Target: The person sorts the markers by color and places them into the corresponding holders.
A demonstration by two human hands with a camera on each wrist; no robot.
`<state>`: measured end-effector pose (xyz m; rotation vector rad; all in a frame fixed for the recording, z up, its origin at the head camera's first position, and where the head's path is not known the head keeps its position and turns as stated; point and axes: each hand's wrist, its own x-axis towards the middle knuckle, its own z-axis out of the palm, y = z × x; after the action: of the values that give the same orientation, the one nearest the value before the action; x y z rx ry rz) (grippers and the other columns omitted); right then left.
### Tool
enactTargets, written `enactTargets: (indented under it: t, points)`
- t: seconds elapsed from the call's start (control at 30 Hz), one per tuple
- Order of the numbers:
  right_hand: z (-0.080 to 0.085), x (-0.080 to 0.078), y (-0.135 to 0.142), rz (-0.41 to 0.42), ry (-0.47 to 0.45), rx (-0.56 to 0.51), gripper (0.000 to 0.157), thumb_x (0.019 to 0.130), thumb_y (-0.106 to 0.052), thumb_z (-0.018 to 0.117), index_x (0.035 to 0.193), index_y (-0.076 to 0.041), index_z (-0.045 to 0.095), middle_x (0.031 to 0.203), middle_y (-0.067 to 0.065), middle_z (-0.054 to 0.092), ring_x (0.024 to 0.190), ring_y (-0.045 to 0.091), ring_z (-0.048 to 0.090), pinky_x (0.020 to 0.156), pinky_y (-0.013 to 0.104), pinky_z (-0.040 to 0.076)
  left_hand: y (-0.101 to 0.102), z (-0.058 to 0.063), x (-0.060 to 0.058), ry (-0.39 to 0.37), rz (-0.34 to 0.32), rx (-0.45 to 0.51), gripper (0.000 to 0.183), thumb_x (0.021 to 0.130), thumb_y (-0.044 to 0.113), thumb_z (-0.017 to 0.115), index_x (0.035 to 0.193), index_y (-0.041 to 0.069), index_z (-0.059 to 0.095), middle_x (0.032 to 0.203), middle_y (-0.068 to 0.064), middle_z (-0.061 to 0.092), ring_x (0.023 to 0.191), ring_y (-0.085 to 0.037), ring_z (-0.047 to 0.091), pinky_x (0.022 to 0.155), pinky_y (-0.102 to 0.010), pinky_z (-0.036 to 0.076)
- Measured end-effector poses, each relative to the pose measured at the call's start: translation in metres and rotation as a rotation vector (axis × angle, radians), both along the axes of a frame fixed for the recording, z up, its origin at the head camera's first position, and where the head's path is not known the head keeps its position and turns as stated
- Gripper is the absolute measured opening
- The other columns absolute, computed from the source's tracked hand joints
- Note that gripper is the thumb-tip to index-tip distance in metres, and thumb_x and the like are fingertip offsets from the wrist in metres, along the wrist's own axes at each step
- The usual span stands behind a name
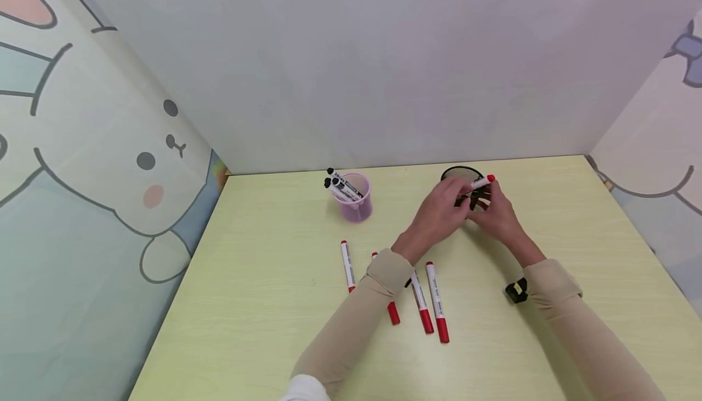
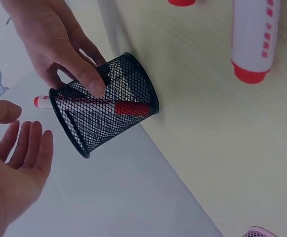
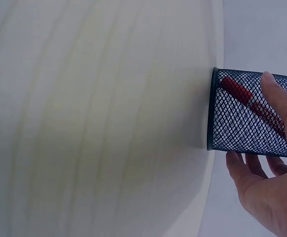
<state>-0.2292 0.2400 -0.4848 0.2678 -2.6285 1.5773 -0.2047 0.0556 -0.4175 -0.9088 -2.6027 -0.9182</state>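
My right hand (image 1: pixel 498 215) grips a black mesh pen cup (image 2: pixel 101 126), thumb on one side and fingers on the other in the right wrist view. Inside the cup leans a red marker (image 2: pixel 133 108), its red cap low behind the mesh and its white, red-tipped end out past the rim. My left hand (image 2: pixel 15 168) is beside the cup's mouth, fingers loosely bent with nothing between them. In the head view the left hand partly covers the cup.
Several red markers (image 1: pixel 436 294) lie on the pale yellow table (image 1: pixel 263 303), partly behind my left sleeve. Left of the mesh cup, a purple cup (image 1: pixel 356 211) holds several black-capped markers (image 1: pixel 341 189). A grey-white wall (image 1: pixel 384 72) rises behind the table.
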Motion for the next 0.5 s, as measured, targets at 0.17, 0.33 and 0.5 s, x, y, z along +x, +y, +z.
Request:
enactTargets:
  t: [0.17, 0.33, 0.5]
  points:
    - [0.000, 0.000, 0.000, -0.007, -0.021, -0.002, 0.070, 0.088, 0.003, 0.076, 0.138, 0.012, 0.028, 0.141, 0.037, 0.043, 0.135, 0.052, 0.041, 0.111, 0.059, 0.039, -0.006, -0.003, 0.010, 0.017, -0.008, 0.007, 0.021, 0.102, 0.012, 0.063, 0.122, 0.006, 0.064, 0.120, -0.004, 0.063, 0.108, -0.010, 0.058, 0.093, -0.007, 0.043]
    - [-0.001, -0.001, 0.000, -0.014, -0.017, 0.000, 0.069, 0.087, 0.006, 0.076, 0.137, 0.013, 0.028, 0.138, 0.038, 0.043, 0.134, 0.051, 0.042, 0.110, 0.058, 0.039, -0.010, -0.004, 0.019, 0.021, 0.016, -0.001, 0.020, 0.102, 0.014, 0.063, 0.120, 0.006, 0.066, 0.113, -0.003, 0.065, 0.101, -0.009, 0.058, 0.085, -0.007, 0.044]
    - [-0.002, -0.001, 0.000, -0.016, -0.013, 0.001, 0.073, 0.087, 0.001, 0.079, 0.138, 0.011, 0.028, 0.137, 0.036, 0.044, 0.134, 0.051, 0.042, 0.110, 0.059, 0.039, -0.014, -0.007, 0.029, 0.038, 0.035, -0.024, 0.021, 0.102, 0.017, 0.063, 0.120, 0.005, 0.066, 0.111, -0.003, 0.066, 0.098, -0.008, 0.057, 0.084, -0.006, 0.044]
